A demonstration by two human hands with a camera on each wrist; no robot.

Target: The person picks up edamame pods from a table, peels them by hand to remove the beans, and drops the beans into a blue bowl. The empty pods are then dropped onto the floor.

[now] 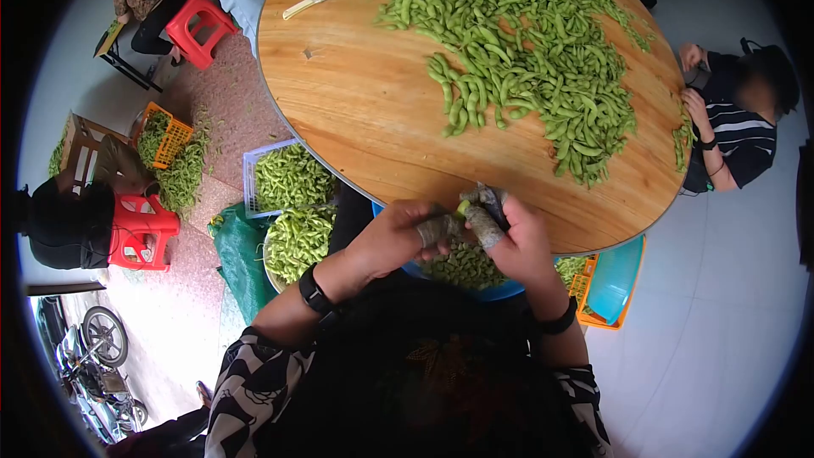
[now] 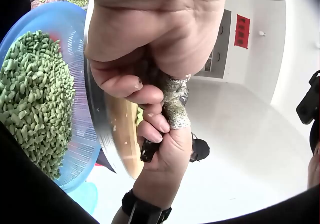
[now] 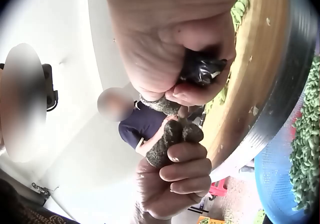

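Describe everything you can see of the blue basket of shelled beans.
The blue basket looks like plastic, with a curved rim and a wall full of small holes. Shelled green beans lie inside. It sits below the edge of the wooden table, partly hidden by it, beneath the left hand and right hand. Neither touches it; its base is out of sight.

Green pods [image 1: 543, 76] lie heaped on the table [image 1: 339, 93], one pod [image 1: 463, 208] between wrapped fingers [image 1: 483, 227], loose beans [image 2: 35, 94] in a blue basket [image 2: 82, 144].
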